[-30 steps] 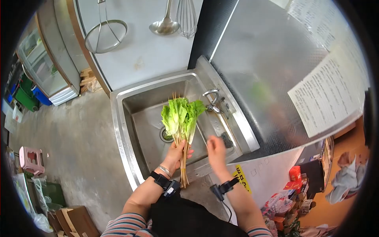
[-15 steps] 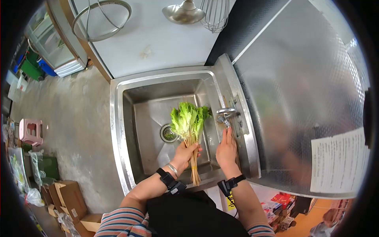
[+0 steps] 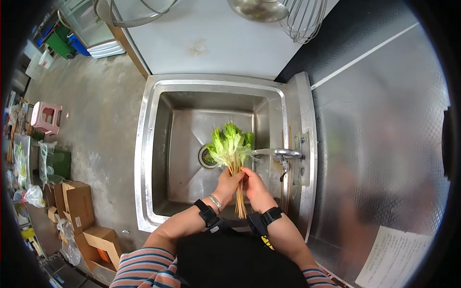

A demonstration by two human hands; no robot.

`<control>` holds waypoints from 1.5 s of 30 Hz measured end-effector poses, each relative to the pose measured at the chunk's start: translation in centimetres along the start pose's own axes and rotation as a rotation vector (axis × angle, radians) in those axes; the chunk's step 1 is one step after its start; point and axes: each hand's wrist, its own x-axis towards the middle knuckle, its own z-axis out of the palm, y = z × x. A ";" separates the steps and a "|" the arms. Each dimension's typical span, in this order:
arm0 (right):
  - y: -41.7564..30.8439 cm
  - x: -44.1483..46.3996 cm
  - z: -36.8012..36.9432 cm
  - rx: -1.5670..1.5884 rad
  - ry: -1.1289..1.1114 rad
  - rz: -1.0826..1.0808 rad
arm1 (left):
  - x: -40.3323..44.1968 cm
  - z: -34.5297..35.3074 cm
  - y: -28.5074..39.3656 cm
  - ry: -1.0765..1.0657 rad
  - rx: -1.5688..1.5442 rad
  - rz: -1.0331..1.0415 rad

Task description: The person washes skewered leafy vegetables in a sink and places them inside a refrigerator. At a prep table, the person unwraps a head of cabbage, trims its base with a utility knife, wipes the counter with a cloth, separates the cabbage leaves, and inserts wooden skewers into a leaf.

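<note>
A bundle of leafy green lettuce point(image 3: 230, 144) on thin wooden skewers point(image 3: 240, 201) is held over the steel sink point(image 3: 192, 180), leaves pointing away from me. My left hand point(image 3: 226, 186) is closed round the sticks just below the leaves. On the other side, my right hand point(image 3: 256, 188) grips the same sticks, its fingertips partly hidden behind them. Water runs from the faucet point(image 3: 287, 153) onto the right side of the leaves. A yellow band shows round the lower part of the sticks.
Green scraps lie in the drain point(image 3: 207, 157). Loose skewers point(image 3: 289, 139) rest along the sink's right ledge by the faucet. A strainer point(image 3: 137, 12), ladle point(image 3: 259, 9) and whisk point(image 3: 303, 21) hang beyond the sink. Cardboard boxes point(image 3: 78, 206) and a pink stool point(image 3: 46, 117) stand left.
My right hand has left the faucet and come to the skewers beside my left hand. Water now flows from the faucet onto the lettuce. The view has shifted.
</note>
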 end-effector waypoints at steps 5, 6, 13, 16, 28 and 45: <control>0.1 1.6 0.6 -0.061 0.003 0.013 | 1.1 -0.3 -0.3 -0.028 0.052 -0.011; 0.1 2.2 0.7 -0.088 0.025 0.019 | 1.3 -0.4 -0.1 -0.036 0.062 -0.011; 0.1 0.3 3.3 -0.120 0.011 0.069 | 0.3 -1.4 -0.8 0.055 0.348 0.207; 0.0 -0.6 3.8 -0.246 0.054 0.060 | -0.6 -1.9 0.8 -0.009 0.299 0.062; 0.5 -2.4 5.7 -0.260 0.025 -0.215 | -1.5 -2.8 0.7 -0.081 -0.002 -0.066; 1.4 -4.9 3.9 0.137 -0.018 -0.102 | -3.7 -2.3 0.3 -0.174 0.075 0.060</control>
